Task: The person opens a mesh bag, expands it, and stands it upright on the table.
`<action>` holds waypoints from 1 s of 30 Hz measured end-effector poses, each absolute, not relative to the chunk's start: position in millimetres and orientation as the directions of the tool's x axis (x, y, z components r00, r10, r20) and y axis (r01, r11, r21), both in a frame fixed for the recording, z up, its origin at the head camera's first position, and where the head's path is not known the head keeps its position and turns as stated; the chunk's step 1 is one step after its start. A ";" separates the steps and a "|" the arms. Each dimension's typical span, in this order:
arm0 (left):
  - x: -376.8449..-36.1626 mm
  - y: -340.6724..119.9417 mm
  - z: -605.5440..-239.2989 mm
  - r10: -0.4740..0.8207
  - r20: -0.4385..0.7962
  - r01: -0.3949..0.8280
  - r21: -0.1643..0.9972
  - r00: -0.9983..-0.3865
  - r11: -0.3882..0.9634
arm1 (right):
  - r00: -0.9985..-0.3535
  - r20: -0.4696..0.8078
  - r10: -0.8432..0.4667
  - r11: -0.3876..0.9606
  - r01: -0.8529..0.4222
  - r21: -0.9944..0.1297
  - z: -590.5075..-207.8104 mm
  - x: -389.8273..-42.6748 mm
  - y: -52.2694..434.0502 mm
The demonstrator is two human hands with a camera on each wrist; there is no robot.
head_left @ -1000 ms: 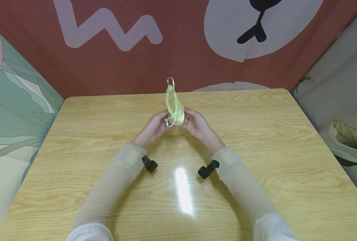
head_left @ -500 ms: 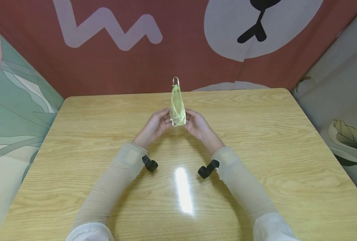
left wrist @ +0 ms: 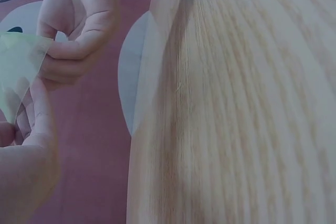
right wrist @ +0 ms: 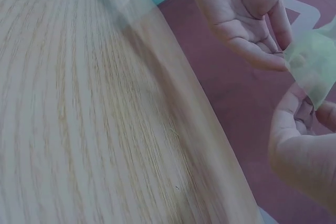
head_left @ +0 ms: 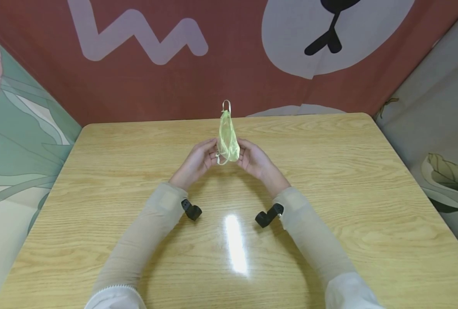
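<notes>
A small sheer yellow-green drawstring pouch (head_left: 227, 138) is held up over the far part of the table, its pale ribbon loop at the top and another ribbon loop at the lower end. My left hand (head_left: 199, 160) pinches the pouch at its left side. From the right, my right hand (head_left: 255, 160) pinches the opposite side between thumb and fingers. In the left wrist view the thin fabric (left wrist: 21, 64) stretches between the two hands, with fingers showing through it. The right wrist view shows a corner of the pouch (right wrist: 312, 66) at the left hand's fingertips.
The wooden table (head_left: 329, 171) has rounded far corners and a bright light reflection near its middle. Behind it hangs a red backdrop (head_left: 236, 86) with a cartoon print. Printed fabric (head_left: 28, 141) covers the left side. Black wrist cameras (head_left: 191, 210) sit on both beige sleeves.
The pouch has shifted slightly right and swung more upright between my hands. Its lower ribbon loop moved a little left in the last half second. Both hands stay nearly in place.
</notes>
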State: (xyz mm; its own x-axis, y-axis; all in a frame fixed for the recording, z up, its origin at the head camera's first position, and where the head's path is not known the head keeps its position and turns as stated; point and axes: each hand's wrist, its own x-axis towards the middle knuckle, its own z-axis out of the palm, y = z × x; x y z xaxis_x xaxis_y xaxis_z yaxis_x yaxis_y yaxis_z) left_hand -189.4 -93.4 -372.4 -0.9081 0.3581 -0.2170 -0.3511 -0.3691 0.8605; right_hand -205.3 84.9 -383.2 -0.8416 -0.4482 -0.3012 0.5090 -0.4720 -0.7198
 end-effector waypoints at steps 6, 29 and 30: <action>-189.7 -92.4 -372.5 0.355 -0.220 -0.352 0.859 -0.909 -0.371 | -0.848 -0.295 -0.440 -0.554 0.515 -0.654 -381.7 -206.2 86.1; -188.2 -88.9 -371.5 0.333 -0.210 -0.347 0.831 -0.919 -0.435 | -0.833 -0.349 -0.429 -0.637 0.553 -0.537 -377.2 -205.2 84.4; -188.1 -88.7 -371.5 0.329 -0.211 -0.346 0.833 -0.920 -0.431 | -0.832 -0.348 -0.431 -0.638 0.555 -0.534 -377.0 -205.2 84.4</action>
State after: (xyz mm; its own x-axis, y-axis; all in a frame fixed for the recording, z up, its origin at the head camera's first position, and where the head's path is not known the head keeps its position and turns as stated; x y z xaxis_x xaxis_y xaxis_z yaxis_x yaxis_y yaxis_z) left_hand -188.1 -88.7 -371.5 -0.9202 0.3294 -0.2113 -0.3457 -0.4311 0.8335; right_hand -205.2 84.4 -377.0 -0.8321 -0.4314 -0.3485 0.5545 -0.6379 -0.5344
